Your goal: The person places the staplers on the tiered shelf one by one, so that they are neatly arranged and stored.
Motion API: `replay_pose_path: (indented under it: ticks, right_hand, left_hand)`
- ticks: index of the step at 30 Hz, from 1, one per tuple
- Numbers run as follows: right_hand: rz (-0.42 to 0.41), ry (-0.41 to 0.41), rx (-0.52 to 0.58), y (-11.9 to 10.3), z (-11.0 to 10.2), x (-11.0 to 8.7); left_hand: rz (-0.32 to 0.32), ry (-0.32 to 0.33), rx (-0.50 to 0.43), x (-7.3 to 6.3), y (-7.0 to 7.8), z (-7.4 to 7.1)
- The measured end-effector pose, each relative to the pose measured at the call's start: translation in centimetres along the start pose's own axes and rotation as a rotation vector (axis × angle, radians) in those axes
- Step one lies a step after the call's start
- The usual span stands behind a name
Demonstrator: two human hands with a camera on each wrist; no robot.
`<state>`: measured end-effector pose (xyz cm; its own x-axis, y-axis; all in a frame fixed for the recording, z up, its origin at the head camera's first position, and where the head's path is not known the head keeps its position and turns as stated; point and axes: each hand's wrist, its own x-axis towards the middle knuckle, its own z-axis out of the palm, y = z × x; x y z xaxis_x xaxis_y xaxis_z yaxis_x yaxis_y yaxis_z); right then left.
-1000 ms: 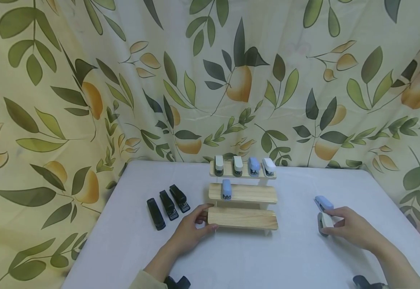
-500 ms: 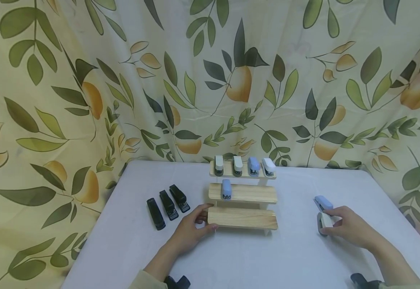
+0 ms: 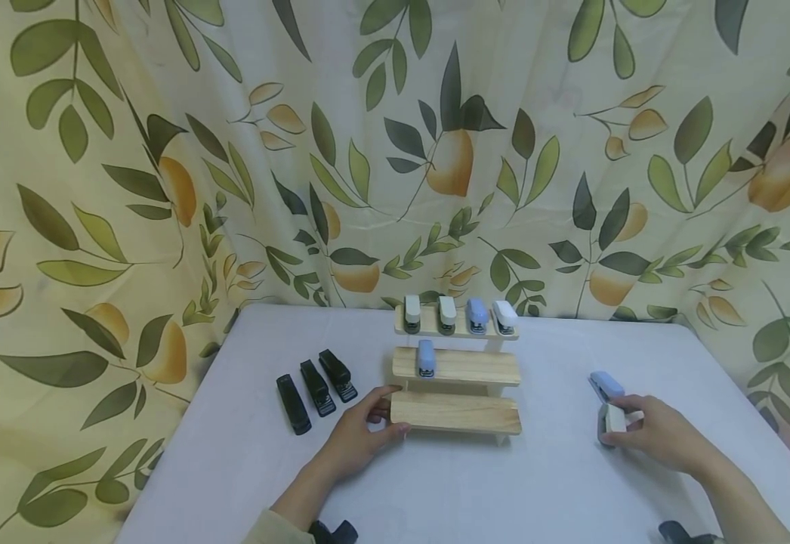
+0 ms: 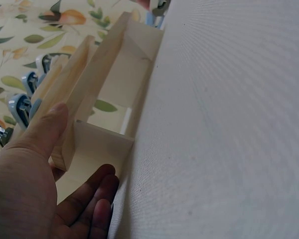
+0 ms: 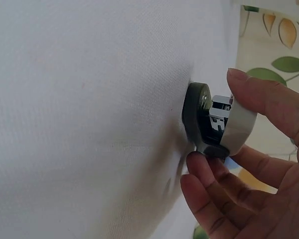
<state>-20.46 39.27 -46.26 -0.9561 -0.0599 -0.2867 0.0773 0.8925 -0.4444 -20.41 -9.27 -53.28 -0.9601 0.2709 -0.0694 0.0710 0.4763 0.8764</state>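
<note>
Right hand [image 3: 668,436]: pinches white-topped stapler [image 3: 615,420], near blue stapler [image 3: 606,384]
Left hand [image 3: 356,440]: grips wooden rack [image 3: 456,413] by its end, lower fingers loose
Any lettering: too small to tell

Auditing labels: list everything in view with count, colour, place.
Table: 1, white, lower half of head view
Wooden shelves: 3, tan, stepped, mid-table
Black staplers: 3, black, left of shelves
White-and-dark staplers: 3, off-white over dark, two on top shelf, one held
Blue staplers: 3, blue, one each on top shelf, middle shelf, table's right
White stapler: 1, white, top shelf's right end
Patterned cloth: count unclear, cream/green/orange, behind table
Wrist devices: 2, black, bottom edge of head view
Sleeve: 1 clear, beige, left forearm
Left hand: 1, bare, gripping front shelf's left end
Right hand: 1, bare, pinching a white-and-dark stapler
</note>
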Motion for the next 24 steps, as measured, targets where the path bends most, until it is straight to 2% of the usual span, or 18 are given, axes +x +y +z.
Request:
replay_pose_path:
  ticks: [3, 24]
  right_hand:
    - [0.023, -0.007, 0.007, 0.0, 0.1, -0.1]
    - [-0.010, 0.018, 0.030, -2.0, -0.2, -0.9]
  left_hand:
    - [-0.001, 0.000, 0.001, 0.0, 0.0, 0.0]
    - [0.011, 0.000, 0.013, 0.0, -0.2, 0.0]
